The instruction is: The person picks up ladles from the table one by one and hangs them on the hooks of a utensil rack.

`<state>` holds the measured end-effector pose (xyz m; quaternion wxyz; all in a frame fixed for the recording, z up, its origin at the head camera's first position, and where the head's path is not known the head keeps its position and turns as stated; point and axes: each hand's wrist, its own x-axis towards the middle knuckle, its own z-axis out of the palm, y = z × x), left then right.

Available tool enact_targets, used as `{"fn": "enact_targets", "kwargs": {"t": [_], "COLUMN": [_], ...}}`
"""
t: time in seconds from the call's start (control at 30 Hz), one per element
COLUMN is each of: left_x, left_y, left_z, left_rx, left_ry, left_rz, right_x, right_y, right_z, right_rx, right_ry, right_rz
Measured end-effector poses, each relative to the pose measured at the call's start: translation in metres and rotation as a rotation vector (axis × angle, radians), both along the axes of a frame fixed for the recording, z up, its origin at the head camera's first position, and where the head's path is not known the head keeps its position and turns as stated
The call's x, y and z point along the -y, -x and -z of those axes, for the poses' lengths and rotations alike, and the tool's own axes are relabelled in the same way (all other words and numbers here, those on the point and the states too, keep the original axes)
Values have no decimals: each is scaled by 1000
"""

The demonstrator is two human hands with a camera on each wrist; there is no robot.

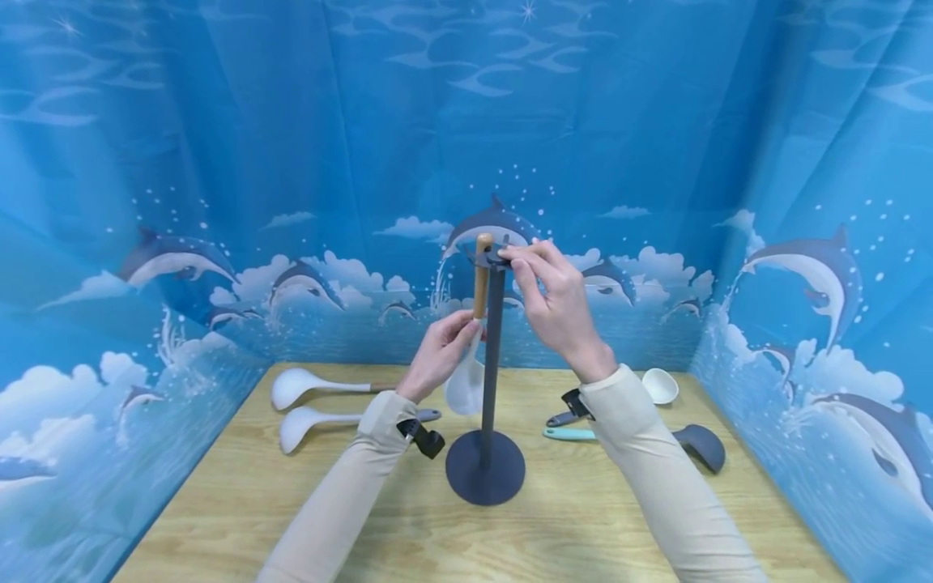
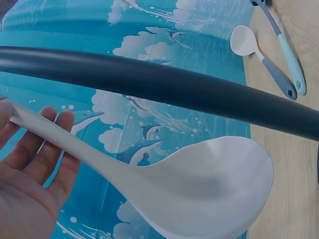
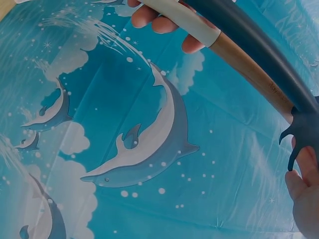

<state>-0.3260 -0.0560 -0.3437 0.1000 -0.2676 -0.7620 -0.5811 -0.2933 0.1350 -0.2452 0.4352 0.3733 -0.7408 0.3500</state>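
Note:
A white ladle with a wooden handle (image 1: 480, 295) hangs upright, bowl down, just left of the pole of a dark utensil stand (image 1: 492, 356). My left hand (image 1: 440, 350) pinches its white neck below the wood; in the left wrist view, the ladle's bowl (image 2: 209, 184) shows large beneath the pole. At the top of the stand, my right hand (image 1: 557, 304) pinches the hooked rack between thumb and fingers. The handle's upper end is beside the rack's hooks (image 3: 296, 134); whether it is caught on one, I cannot tell.
Two white ladles, an upper one (image 1: 295, 387) and a lower one (image 1: 297, 427), lie on the wooden table at left. On the right lie a white ladle (image 1: 660, 386) and a dark ladle (image 1: 701, 448) with a mint handle, partly behind my right arm. A dolphin-print curtain (image 1: 408, 121) surrounds the table.

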Motion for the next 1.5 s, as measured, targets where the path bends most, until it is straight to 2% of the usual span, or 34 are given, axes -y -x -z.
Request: {"fn": "enact_targets", "kwargs": {"t": [0.17,0.53,0.77,0.83,1.0,1.07,1.37,1.5], "left_x": [-1,0,1,2,2,2,7,9], "left_y": [-2,-5,-5,-14,-15,-8,-12,-13], "left_z": [0,1,2,-4,-5,3,8,11], "left_rx": [20,15,47,63,80,66,40,46], "left_ry": [-12,-2,20,33,58,57,67,85], "left_rz": [11,5,28,29,4,-5,-27,-43], "right_x": [2,2,3,4,4,3,1,-4], "right_y": [1,2,1,0,-1,-1,0,2], "right_z": [0,0,0,0,1,1,1,1], "right_rx": [5,-6,5,11,19,15,-6,-24], "right_ry": [12,29,38,37,36,37,58,71], "right_rz": [8,-6,12,16,2,-13,-42,-24]}}
